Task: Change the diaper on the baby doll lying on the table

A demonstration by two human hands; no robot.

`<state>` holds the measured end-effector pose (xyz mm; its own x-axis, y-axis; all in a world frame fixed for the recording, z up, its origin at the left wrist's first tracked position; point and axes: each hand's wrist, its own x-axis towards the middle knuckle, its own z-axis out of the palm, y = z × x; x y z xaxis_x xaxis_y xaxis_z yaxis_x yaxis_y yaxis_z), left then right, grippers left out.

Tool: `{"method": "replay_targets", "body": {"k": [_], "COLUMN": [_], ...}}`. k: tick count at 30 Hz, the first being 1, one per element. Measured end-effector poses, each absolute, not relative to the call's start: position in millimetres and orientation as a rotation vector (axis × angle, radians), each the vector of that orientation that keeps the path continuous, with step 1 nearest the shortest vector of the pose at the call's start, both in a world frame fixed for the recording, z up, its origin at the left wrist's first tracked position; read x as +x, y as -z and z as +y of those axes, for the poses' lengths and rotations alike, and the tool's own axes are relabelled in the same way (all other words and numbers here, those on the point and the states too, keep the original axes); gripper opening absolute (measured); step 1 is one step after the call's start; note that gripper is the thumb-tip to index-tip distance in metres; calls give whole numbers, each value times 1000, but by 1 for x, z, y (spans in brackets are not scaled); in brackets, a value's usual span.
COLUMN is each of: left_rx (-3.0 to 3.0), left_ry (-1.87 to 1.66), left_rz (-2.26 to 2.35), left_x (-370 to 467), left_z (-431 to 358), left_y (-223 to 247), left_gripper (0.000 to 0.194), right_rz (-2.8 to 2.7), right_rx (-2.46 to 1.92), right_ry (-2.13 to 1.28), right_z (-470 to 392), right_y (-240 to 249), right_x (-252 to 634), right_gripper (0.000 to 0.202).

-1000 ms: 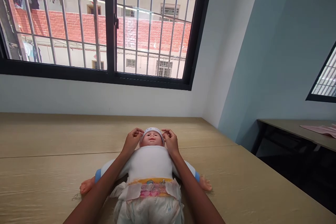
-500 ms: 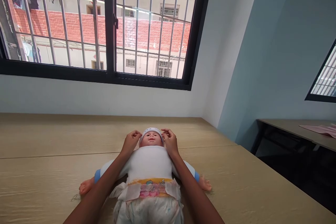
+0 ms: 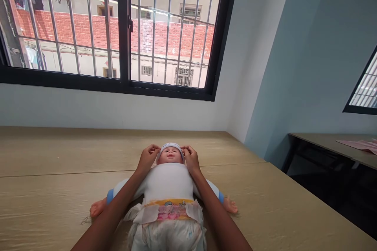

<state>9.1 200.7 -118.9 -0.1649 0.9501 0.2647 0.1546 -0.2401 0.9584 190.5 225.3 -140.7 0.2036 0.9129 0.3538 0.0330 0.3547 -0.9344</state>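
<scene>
Doll with a white cloth body and blue cuffs lies on its back on a pale, wood-grained table, its head at the far end and its arms spread out to either side. A close-fitting white cap with small dark marks sits on the head. Around the hips is a white disposable diaper with a yellow and pink printed waistband, its tabs lying across the front.

The left hand is at one side of the cap and the right hand at the other, both with bent fingers at its edge. Whether they pinch the cap's rim or only touch it, I cannot tell. Both forearms pass over the doll's outstretched arms.

Beyond the table, a black-framed window with metal bars looks out on a red brick balcony wall. To the right, a pink cloth lies on a second, dark-legged table near a blue-grey wall.
</scene>
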Motion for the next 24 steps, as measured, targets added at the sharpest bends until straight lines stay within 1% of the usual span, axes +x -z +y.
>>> {"method": "replay_targets", "body": {"k": [6, 11, 16, 20, 24], "left_rx": [1379, 1329, 1325, 1341, 1376], "left_ry": [-1395, -1267, -1164, -1157, -1184], "left_rz": [1320, 1403, 1420, 1384, 1352], "left_x": [10, 6, 1, 1, 2], "left_z": [201, 204, 206, 205, 204], "left_y": [121, 128, 134, 134, 135], "left_gripper": [28, 20, 12, 10, 10], "right_rz": [-1203, -1176, -1164, -1188, -1199], "right_rx": [-1033, -1068, -1148, -1180, -1167], "right_ry": [-811, -816, -836, -874, -892], "right_z": [225, 228, 232, 236, 240], "right_y": [140, 145, 156, 162, 165], "right_x": [190, 191, 195, 198, 198], "right_gripper": [22, 22, 13, 20, 18]}}
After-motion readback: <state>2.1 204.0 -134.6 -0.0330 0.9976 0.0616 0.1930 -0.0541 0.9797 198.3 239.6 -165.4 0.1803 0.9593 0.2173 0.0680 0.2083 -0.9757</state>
